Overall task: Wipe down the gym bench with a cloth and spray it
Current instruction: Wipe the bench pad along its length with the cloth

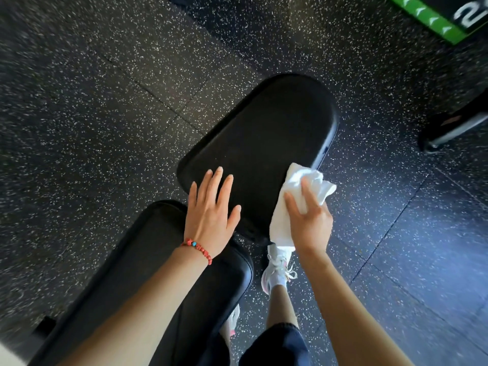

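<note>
The black padded gym bench has a seat pad [264, 133] ahead and a longer back pad [148, 262] running toward the lower left. My left hand [211, 210] lies flat with fingers spread on the near end of the seat pad, a red bead bracelet on its wrist. My right hand [309, 217] grips a bunched white cloth [298, 186] against the seat pad's right near edge. No spray bottle is in view.
Dark speckled rubber floor tiles [105, 101] surround the bench. A green-edged box [433, 17] sits at the top right. Black metal equipment [449, 128] stands at the right. My white sneakers [277, 268] stand by the bench's right side.
</note>
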`<state>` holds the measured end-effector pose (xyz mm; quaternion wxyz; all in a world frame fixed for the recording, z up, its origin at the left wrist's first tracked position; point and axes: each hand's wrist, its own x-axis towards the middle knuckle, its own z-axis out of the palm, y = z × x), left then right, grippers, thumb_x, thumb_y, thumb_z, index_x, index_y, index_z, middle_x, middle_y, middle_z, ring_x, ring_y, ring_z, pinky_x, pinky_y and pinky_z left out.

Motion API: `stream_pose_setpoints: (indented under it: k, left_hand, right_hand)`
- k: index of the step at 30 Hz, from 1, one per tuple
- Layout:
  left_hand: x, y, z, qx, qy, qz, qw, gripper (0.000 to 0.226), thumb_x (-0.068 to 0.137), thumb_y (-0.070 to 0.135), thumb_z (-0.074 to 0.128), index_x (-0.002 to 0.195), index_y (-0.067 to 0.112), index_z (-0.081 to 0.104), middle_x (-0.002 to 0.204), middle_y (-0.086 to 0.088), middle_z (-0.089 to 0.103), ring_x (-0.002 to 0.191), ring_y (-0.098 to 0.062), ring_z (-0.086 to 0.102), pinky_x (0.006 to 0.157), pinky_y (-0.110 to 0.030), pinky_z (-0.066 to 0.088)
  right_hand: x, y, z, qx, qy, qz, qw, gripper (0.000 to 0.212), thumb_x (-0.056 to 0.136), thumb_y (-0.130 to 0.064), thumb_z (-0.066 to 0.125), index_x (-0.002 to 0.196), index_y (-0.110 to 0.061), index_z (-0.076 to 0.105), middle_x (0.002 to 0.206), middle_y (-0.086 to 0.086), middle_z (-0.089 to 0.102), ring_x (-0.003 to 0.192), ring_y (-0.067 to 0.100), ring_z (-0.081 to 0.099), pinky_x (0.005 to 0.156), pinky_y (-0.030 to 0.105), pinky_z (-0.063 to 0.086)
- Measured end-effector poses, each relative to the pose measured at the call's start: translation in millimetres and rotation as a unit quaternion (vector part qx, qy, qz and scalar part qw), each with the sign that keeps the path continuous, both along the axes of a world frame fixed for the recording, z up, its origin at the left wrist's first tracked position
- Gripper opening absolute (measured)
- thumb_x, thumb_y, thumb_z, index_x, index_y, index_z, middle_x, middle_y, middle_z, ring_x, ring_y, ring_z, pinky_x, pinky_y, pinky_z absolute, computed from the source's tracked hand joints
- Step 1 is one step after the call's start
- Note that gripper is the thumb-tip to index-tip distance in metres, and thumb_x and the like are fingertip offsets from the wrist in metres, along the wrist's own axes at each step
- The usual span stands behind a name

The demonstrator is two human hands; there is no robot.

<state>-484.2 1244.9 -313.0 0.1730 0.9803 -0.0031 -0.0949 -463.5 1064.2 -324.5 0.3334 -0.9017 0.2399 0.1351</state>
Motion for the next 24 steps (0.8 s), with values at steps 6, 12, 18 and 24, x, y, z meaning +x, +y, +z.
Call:
stream_pose_setpoints:
  k: [6, 12, 18, 24]
  left_hand:
    - [-24.8, 3.6, 46.0, -0.016, -0.01, 0.0, 1.0, 0.056, 0.08, 0.016, 0.068, 0.13, 0.0, 0.049, 0.141, -0.021, 0.042, 0.129, -0.04, 0.039, 0.098, -0.061, 0.035]
    - [-35.8, -5.6, 91.3, -0.015, -0.026, -0.014, 0.999, 0.055, 0.077, 0.013, 0.072, 0.126, -0.001, 0.053, 0.137, -0.023, 0.046, 0.126, -0.043, 0.043, 0.094, -0.062, 0.04]
    - [-36.2, -39.6, 140.7, -0.008, -0.04, -0.034, 0.999, 0.053, 0.077, 0.014, 0.072, 0.124, -0.002, 0.054, 0.135, -0.023, 0.048, 0.124, -0.043, 0.044, 0.094, -0.062, 0.04]
    - [-26.8, -101.3, 192.2, -0.003, -0.059, -0.064, 0.996, 0.051, 0.08, 0.018, 0.069, 0.126, 0.001, 0.053, 0.137, -0.021, 0.047, 0.126, -0.041, 0.043, 0.097, -0.062, 0.036]
  right_hand:
    - [-29.5, -4.1, 45.6, 0.046, 0.008, -0.048, 0.998, 0.038, 0.082, -0.042, 0.064, 0.118, -0.031, 0.06, 0.103, 0.013, 0.069, 0.094, 0.03, 0.06, 0.082, 0.032, 0.044]
    - [-46.7, -21.8, 97.5, 0.075, -0.024, -0.101, 0.992, 0.037, 0.079, -0.044, 0.066, 0.115, -0.035, 0.062, 0.098, 0.009, 0.07, 0.083, 0.022, 0.06, 0.079, 0.031, 0.046]
    - [-65.0, -57.1, 150.9, 0.109, -0.054, -0.111, 0.986, 0.035, 0.077, -0.043, 0.069, 0.111, -0.038, 0.061, 0.086, 0.001, 0.067, 0.074, 0.015, 0.06, 0.068, 0.026, 0.047]
    - [-75.9, -116.3, 201.3, 0.136, -0.074, -0.128, 0.98, 0.036, 0.076, -0.041, 0.072, 0.11, -0.038, 0.062, 0.086, 0.001, 0.068, 0.073, 0.016, 0.062, 0.069, 0.03, 0.051]
